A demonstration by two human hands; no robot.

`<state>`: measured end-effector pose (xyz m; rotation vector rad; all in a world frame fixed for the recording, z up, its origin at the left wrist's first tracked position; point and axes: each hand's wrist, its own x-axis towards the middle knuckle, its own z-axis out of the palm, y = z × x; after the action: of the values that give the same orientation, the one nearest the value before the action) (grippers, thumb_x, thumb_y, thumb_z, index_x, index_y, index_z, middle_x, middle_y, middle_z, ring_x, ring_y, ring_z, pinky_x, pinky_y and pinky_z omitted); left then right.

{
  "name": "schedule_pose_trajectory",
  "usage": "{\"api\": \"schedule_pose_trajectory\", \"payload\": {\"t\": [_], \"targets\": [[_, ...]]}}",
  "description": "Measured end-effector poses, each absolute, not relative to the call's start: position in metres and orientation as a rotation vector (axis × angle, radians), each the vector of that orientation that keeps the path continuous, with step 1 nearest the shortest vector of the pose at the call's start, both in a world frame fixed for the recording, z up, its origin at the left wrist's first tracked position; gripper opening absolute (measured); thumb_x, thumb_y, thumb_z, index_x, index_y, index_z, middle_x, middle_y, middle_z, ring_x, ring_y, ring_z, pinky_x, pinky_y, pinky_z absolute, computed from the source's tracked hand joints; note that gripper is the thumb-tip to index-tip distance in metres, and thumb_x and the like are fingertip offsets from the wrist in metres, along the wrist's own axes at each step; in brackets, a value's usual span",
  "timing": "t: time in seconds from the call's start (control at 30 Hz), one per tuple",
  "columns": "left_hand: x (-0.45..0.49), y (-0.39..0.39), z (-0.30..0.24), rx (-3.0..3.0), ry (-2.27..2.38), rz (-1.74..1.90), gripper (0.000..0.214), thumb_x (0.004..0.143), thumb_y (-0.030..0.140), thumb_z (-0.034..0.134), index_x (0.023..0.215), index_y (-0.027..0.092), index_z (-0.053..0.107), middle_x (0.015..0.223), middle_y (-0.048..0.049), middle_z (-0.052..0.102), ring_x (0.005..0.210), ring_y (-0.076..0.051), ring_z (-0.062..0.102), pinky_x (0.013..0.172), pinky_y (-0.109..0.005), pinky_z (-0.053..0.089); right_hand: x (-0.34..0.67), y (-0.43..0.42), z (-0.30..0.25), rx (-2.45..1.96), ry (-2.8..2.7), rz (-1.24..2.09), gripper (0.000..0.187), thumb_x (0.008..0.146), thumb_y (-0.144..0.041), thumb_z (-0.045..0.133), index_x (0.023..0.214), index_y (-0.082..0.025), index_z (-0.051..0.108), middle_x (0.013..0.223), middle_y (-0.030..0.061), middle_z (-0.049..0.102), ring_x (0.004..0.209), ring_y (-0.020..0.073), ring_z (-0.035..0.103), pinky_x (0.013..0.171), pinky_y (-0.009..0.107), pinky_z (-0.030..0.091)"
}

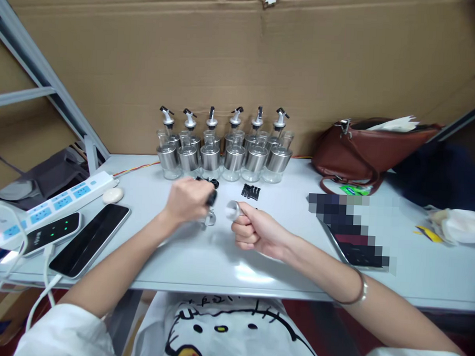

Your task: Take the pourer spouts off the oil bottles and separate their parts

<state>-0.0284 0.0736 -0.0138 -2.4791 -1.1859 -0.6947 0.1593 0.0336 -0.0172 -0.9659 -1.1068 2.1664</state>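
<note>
My left hand [190, 199] is closed, slightly blurred, with a small black round stopper piece [211, 198] at its fingertips. Facing it, my right hand [254, 228] grips a silver pourer cap [232, 211] between thumb and curled fingers, its round opening turned toward the left hand. The two pieces are apart. Below the left hand lies another silver pourer part [209, 217] on the table. Behind that hand are several black stopper pieces [213, 183], partly covered by it. Several small black levers [251, 191] lie in a row beyond the right hand.
Several glass bottles with steel sleeves [234, 159] stand at the back; the rear ones carry pourer spouts [235, 116]. On the left are a power strip [63, 202], a phone [91, 240] and a power bank [54, 234]. A brown bag [364, 149] and a pixelated flat item [349, 230] lie right.
</note>
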Motion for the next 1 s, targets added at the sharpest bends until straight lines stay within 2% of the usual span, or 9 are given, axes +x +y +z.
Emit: {"api": "schedule_pose_trajectory", "payload": {"t": [0.13, 0.2, 0.3, 0.33, 0.43, 0.5, 0.67, 1.0], "targets": [[-0.044, 0.078, -0.008, -2.293, -1.409, -0.897, 0.024, 0.076, 0.022, 0.040, 0.055, 0.022, 0.030, 0.048, -0.0005, 0.045, 0.047, -0.015, 0.043, 0.054, -0.029, 0.028, 0.170, 0.038, -0.013, -0.715, -1.167, 2.242, 0.048, 0.091, -0.043, 0.037, 0.051, -0.021, 0.024, 0.041, -0.0113, 0.017, 0.038, 0.0052, 0.009, 0.042, 0.021, 0.024], [-0.045, 0.078, -0.008, -2.346, -1.467, -0.908, 0.024, 0.081, 0.025, 0.039, 0.058, 0.022, 0.033, 0.052, -0.0005, 0.047, 0.050, -0.016, 0.045, 0.054, -0.028, 0.029, 0.172, 0.043, -0.014, -0.692, -1.171, 2.205, 0.044, 0.090, -0.041, 0.040, 0.053, -0.021, 0.030, 0.043, -0.0104, 0.022, 0.040, 0.0055, 0.013, 0.046, 0.021, 0.029], [-0.046, 0.081, -0.010, -2.368, -1.654, -0.887, 0.008, 0.082, 0.020, 0.039, 0.076, 0.022, 0.044, 0.072, -0.0019, 0.058, 0.063, -0.018, 0.055, 0.059, -0.028, 0.034, 0.176, 0.051, -0.019, -0.758, -1.081, 2.151, 0.039, 0.089, -0.041, 0.045, 0.057, -0.020, 0.036, 0.047, -0.0095, 0.026, 0.042, 0.0058, 0.018, 0.051, 0.022, 0.033], [-0.047, 0.083, -0.011, -2.341, -1.721, -0.874, 0.011, 0.079, 0.015, 0.039, 0.085, 0.022, 0.045, 0.082, -0.0034, 0.060, 0.069, -0.019, 0.057, 0.062, -0.029, 0.035, 0.177, 0.054, -0.020, -0.784, -1.044, 2.130, 0.040, 0.088, -0.042, 0.045, 0.057, -0.020, 0.036, 0.048, -0.0094, 0.026, 0.042, 0.0057, 0.019, 0.051, 0.021, 0.033], [-0.053, 0.093, -0.015, -2.253, -1.834, -0.804, 0.039, 0.069, 0.003, 0.037, 0.104, 0.018, 0.041, 0.106, -0.0107, 0.054, 0.081, -0.022, 0.057, 0.068, -0.031, 0.039, 0.180, 0.060, -0.023, -0.859, -0.961, 2.065, 0.041, 0.089, -0.044, 0.045, 0.056, -0.019, 0.036, 0.049, -0.0094, 0.025, 0.041, 0.0054, 0.018, 0.050, 0.021, 0.033], [-0.058, 0.099, -0.017, -2.246, -1.862, -0.723, 0.040, 0.067, 0.000, 0.036, 0.102, 0.017, 0.043, 0.106, -0.0120, 0.052, 0.083, -0.023, 0.056, 0.069, -0.033, 0.039, 0.181, 0.061, -0.023, -0.885, -0.947, 2.042, 0.042, 0.089, -0.044, 0.045, 0.056, -0.019, 0.037, 0.049, -0.0094, 0.025, 0.041, 0.0052, 0.018, 0.050, 0.021, 0.032], [-0.068, 0.111, -0.027, -2.355, -1.821, -0.466, 0.031, 0.065, -0.002, 0.037, 0.083, 0.020, 0.049, 0.091, -0.0080, 0.054, 0.092, -0.026, 0.053, 0.072, -0.033, 0.039, 0.180, 0.057, -0.020, -0.871, -1.000, 2.038, 0.042, 0.087, -0.044, 0.049, 0.056, -0.019, 0.036, 0.047, -0.0093, 0.028, 0.041, 0.0050, 0.021, 0.052, 0.022, 0.034], [-0.080, 0.128, -0.046, -2.485, -1.898, -0.527, 0.036, 0.065, 0.001, 0.041, 0.090, 0.019, 0.061, 0.095, -0.0082, 0.060, 0.089, -0.023, 0.058, 0.077, -0.032, 0.044, 0.180, 0.055, -0.020, -0.872, -1.042, 2.025, 0.041, 0.087, -0.044, 0.050, 0.057, -0.019, 0.036, 0.049, -0.0089, 0.030, 0.042, 0.0051, 0.023, 0.052, 0.023, 0.034]]}}
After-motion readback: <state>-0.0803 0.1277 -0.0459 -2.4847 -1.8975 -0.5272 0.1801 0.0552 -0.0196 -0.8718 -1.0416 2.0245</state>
